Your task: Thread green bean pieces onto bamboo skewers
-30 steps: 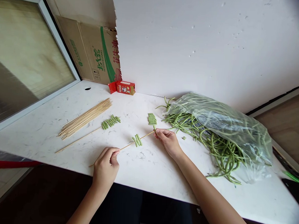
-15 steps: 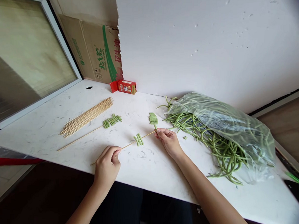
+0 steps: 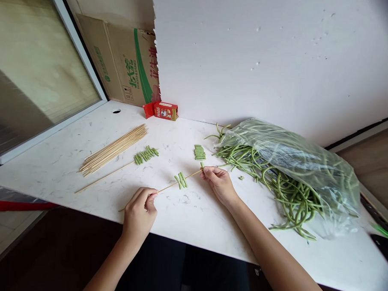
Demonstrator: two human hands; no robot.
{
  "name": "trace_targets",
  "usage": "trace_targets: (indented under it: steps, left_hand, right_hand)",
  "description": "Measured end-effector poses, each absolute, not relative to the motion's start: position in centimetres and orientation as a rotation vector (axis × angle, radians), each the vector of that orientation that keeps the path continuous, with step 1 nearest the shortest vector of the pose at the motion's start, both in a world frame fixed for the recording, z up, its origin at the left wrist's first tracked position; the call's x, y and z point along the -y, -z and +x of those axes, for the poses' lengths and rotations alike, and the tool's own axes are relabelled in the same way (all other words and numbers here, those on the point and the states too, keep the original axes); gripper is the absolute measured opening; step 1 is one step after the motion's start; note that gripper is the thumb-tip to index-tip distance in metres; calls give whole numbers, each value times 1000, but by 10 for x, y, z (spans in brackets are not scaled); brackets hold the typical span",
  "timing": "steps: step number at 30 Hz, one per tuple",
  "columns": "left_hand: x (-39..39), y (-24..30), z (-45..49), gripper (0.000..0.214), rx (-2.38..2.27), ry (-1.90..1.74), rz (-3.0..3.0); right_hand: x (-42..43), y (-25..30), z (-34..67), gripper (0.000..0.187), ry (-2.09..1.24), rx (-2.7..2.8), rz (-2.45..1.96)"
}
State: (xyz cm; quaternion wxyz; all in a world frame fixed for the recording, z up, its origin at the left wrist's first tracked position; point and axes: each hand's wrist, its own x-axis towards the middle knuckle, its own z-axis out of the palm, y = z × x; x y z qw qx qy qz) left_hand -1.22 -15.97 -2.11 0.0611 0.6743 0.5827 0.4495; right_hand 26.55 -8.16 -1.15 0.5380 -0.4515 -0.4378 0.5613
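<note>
Holding steady here: my left hand [image 3: 141,209] is pinched narrow on the blunt end of the skewer [image 3: 166,189], low and close to the table edge [image 3: 190,235]; my right hand [image 3: 219,185] has thumb and fingertips closed on a short bean piece [image 3: 201,165] right at the pointed end. Compared with a second ago hardly anything shifts; both hands sit where they were, the stick lies at the same slant over the white top, and the three threaded pieces [image 3: 181,180] are at the same spot mid-stick; so this piece is, I judge, at the tip but not yet slid down to join them.

Room now: between my hands the top is bare; the little stack of cut pieces [image 3: 199,152] lies just beyond my right fingertips, near but not touching; the bag of long beans [image 3: 292,167] sprawls to my right, its loose stems near that hand; the finished skewer [image 3: 146,154] and the bundle of bare sticks [image 3: 115,149] lie off to the left, well apart from my left hand; the near edge runs right under my left wrist — little margin there.
</note>
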Motion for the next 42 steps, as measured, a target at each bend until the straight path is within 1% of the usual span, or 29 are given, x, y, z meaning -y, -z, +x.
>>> trace_targets:
  steps: [10, 21, 27, 31, 37, 39, 41, 42]
  left_hand:
    - [161, 20, -11, 17, -1714, -1397, 2058]
    - [164, 22, -8, 17, -1638, -1525, 2186]
    - [164, 21, -9, 19, -1592, -1520, 2208]
    - [164, 21, -9, 19, -1568, -1522, 2217]
    - [163, 22, -9, 16, -1623, -1491, 2165]
    - [162, 22, -9, 14, -1664, -1497, 2123]
    - [161, 22, -9, 13, -1701, -1503, 2086]
    - [161, 23, -9, 13, -1713, -1503, 2075]
  right_hand:
    - [90, 6, 251, 28, -1343, 1157, -1077]
    - [100, 1, 237, 29, -1368, 1196, -1057]
    - [101, -4, 233, 27, -1242, 1307, -991]
    - [101, -2, 231, 27, -1259, 1351, -972]
    - [101, -5, 235, 29, -1317, 1364, -1035]
    - [98, -7, 243, 32, -1316, 1391, -1048]
    - [92, -8, 254, 37, -1234, 1424, -1083]
    - [88, -7, 261, 38, -1142, 1425, -1117]
